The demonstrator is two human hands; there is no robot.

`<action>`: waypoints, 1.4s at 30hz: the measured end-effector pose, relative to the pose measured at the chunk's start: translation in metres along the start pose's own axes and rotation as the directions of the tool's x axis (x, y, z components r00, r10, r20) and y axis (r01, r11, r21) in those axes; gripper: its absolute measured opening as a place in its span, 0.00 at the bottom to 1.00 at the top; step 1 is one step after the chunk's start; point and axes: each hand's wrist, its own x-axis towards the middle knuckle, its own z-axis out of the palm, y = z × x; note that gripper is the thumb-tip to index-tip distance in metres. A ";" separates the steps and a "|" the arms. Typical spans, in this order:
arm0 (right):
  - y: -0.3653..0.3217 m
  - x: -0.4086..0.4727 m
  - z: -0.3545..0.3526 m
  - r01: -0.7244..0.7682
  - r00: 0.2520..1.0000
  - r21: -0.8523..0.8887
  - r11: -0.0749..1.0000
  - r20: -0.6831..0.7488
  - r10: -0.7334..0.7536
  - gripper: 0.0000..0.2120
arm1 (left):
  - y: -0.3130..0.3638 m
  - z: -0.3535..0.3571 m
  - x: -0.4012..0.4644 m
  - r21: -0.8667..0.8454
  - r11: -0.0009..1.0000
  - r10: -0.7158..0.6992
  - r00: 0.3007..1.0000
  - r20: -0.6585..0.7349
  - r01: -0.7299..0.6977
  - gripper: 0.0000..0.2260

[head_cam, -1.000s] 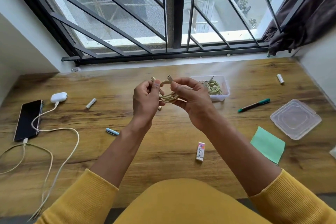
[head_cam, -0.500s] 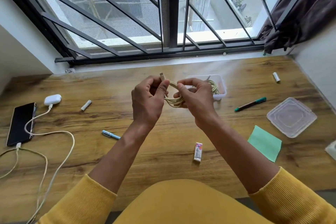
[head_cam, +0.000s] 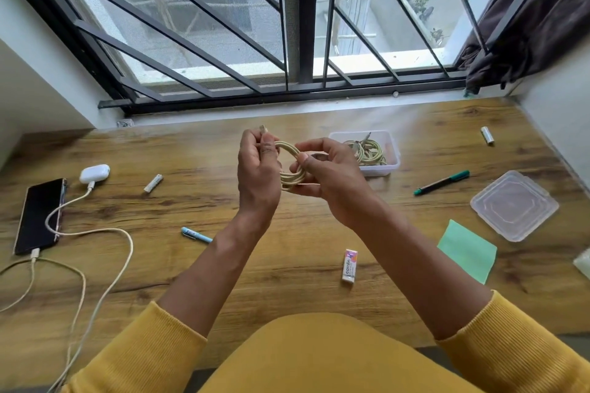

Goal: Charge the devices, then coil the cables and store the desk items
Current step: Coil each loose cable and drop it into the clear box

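Above the middle of the wooden desk (head_cam: 198, 268) I hold a small coil of pale yellow-green cable (head_cam: 289, 166) between both hands. My left hand (head_cam: 257, 175) pinches one end, its plug sticking up past the fingers. My right hand (head_cam: 332, 182) grips the coil's right side. Behind my right hand stands a clear plastic box (head_cam: 383, 167) with another coiled cable in it. At the far left a black phone (head_cam: 40, 215) and a white earbud case (head_cam: 94, 173) lie with white cables (head_cam: 105, 233) plugged in.
The box's clear lid (head_cam: 514, 204) lies at the right, with a green note pad (head_cam: 467, 250) in front of it. A green pen (head_cam: 442, 182), a blue pen (head_cam: 196, 234), an eraser (head_cam: 349, 266) and two batteries (head_cam: 153, 183) (head_cam: 487, 135) are scattered on the desk.
The cable's loose end has been wound further round the coil. My hands stay at the same spot above the desk, and the camera has tilted slightly.
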 end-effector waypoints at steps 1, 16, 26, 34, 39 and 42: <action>0.000 0.000 0.001 -0.040 0.999 0.030 0.999 0.004 0.040 0.10 | 0.000 0.001 -0.001 0.057 0.998 0.024 1.000 -0.005 -0.024 0.10; -0.010 0.002 0.000 -0.191 0.981 0.150 0.970 -0.001 0.194 0.17 | -0.015 -0.003 -0.013 0.398 0.878 0.313 0.948 -0.061 -0.264 0.10; 0.004 -0.003 -0.002 -0.187 0.980 0.221 0.957 -0.028 0.197 0.16 | -0.014 0.000 -0.014 0.391 0.887 0.326 0.933 -0.151 -0.247 0.11; 0.012 -0.007 -0.029 0.018 0.987 -0.067 0.998 -0.161 -0.028 0.13 | -0.026 0.021 -0.021 0.313 0.944 0.148 0.981 -0.125 -0.102 0.11; 0.015 -0.003 -0.055 0.108 0.955 -0.238 0.965 -0.244 -0.167 0.13 | -0.031 0.042 -0.020 0.231 0.966 0.131 0.991 -0.034 -0.120 0.08; 0.015 -0.002 -0.068 0.139 0.937 -0.340 0.930 -0.260 -0.235 0.13 | -0.032 0.057 -0.016 0.243 0.962 0.142 0.988 -0.062 -0.123 0.11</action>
